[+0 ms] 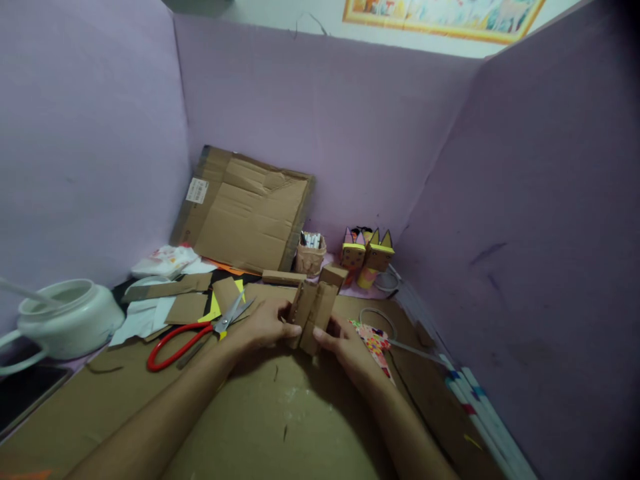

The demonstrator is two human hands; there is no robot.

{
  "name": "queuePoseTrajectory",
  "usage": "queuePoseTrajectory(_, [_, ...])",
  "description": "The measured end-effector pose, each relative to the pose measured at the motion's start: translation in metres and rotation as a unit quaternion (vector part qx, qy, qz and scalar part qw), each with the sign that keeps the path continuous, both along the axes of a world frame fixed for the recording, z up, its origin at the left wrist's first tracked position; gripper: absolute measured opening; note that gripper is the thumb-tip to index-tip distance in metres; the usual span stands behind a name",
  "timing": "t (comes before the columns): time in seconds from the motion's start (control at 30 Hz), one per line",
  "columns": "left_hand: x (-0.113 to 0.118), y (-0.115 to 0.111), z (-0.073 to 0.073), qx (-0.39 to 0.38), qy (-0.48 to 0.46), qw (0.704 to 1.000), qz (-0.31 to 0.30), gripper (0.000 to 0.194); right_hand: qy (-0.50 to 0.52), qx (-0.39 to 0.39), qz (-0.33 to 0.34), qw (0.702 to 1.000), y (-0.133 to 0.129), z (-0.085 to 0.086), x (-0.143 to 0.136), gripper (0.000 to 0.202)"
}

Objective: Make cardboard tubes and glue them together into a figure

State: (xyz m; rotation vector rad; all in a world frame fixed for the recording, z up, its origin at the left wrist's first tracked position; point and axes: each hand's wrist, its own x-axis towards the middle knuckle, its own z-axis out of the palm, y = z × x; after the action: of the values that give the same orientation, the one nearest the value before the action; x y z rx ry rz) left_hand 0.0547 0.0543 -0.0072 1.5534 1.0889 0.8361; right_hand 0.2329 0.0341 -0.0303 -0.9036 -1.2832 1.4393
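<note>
Both hands grip a small brown cardboard construction [314, 313] above the middle of the cardboard-covered tabletop. It looks built of several folded strips, with a flap sticking out at its top right. My left hand [270, 325] pinches its left side, thumb in front and fingers partly hidden behind. On the right side, my right hand [345, 343] presses with the thumb on the lower front edge; its other fingers curl behind. Left of my left hand lie red-handled scissors [181, 343] with the blades spread. A flat cardboard strip [284, 277] rests just behind the construction.
A white pot [75, 317] stands at the left near a dark flat device [30, 393]. A large cardboard sheet [250, 213] leans at the back. Near it are a pen holder [311, 257] and cardboard figures [379, 257]. White tubes [483, 413] line the right wall.
</note>
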Motion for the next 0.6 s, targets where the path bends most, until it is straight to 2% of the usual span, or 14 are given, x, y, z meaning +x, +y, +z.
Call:
queuePoseTrajectory(0.07, [-0.006,-0.005,0.003,-0.022,-0.009,1.000,-0.010,0.031,0.048,-0.033,0.039,0.998,-0.005,0.006,-0.002,0.039])
queuePoseTrajectory(0.17, [-0.015,-0.016,0.006,-0.051,-0.011,0.999,-0.007,0.039,0.108,-0.087,0.093,0.986,-0.010,0.012,-0.007,0.046])
queuePoseTrajectory(0.37, [-0.023,-0.045,0.005,-0.092,0.002,0.995,0.026,0.041,0.133,-0.159,0.113,0.972,-0.025,0.008,-0.010,0.044])
queuePoseTrajectory(0.5, [-0.023,-0.052,0.001,-0.121,0.000,0.993,0.014,0.039,0.123,-0.192,0.098,0.969,-0.036,-0.003,-0.007,0.042])
queuePoseTrajectory(0.6, [-0.021,-0.054,-0.002,-0.144,-0.008,0.990,-0.001,0.040,0.053,-0.168,0.000,0.984,-0.040,-0.012,-0.006,0.048])
